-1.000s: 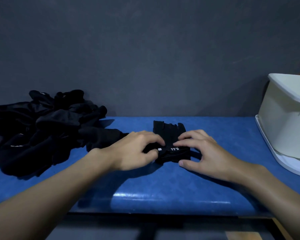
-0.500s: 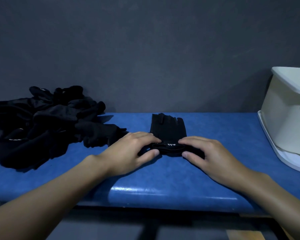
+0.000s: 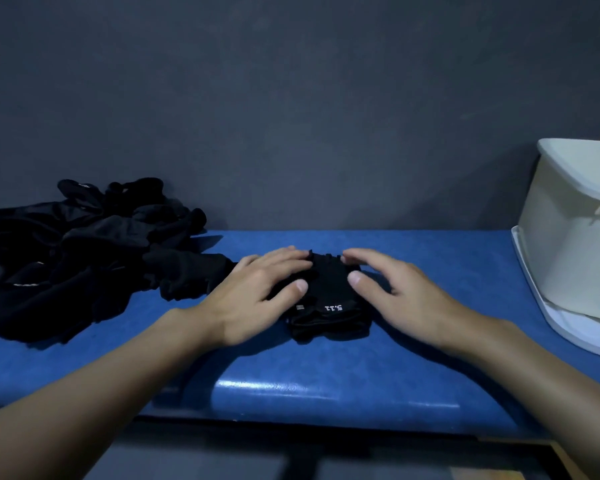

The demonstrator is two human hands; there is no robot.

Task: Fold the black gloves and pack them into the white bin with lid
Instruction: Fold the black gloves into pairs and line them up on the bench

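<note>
One blue padded bench (image 3: 326, 382) runs across the view against a dark wall. At its left end lies one loose heap of black gloves (image 3: 84, 258); how many are in it cannot be told. At the right end stands one white bin (image 3: 568, 251), set on one flat white lid (image 3: 575, 332), well apart from both hands. Two bare hands meet at the middle of the bench. The left hand (image 3: 257, 292) lies flat, its fingers straight, on the left part of one folded black glove (image 3: 329, 299). The right hand (image 3: 395, 292) is spread and relaxed, with fingertips at the glove's far edge and the thumb on its right side. The glove rests on the bench between them, its white print facing up, nearer the heap than the bin.
</note>
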